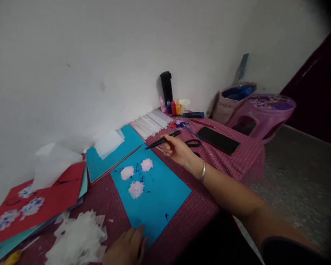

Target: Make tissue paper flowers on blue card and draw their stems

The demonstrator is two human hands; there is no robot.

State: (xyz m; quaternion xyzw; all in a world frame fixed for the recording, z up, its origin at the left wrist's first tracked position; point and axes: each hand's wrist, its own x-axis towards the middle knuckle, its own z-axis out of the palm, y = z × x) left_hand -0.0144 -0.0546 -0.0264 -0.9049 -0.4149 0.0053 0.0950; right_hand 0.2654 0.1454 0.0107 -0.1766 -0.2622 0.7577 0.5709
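A blue paper sheet [154,191] lies on the checked tablecloth, with three pale pink tissue flowers [136,173] and dark blue paint marks on it. My right hand [176,149] is closed around a black brush [163,140], its tip pointing left above the sheet's far edge. A silver bangle sits on that wrist. My left hand [127,246] rests flat on the sheet's near corner, fingers stretched out, holding nothing.
Small paint bottles [171,106], a black flask [166,86] and a white cup [184,105] stand by the wall. Scissors [193,143], a black phone [217,140], white paper strips [151,123], torn tissue [77,239], red paper [38,200]. A purple stool [262,114] stands right.
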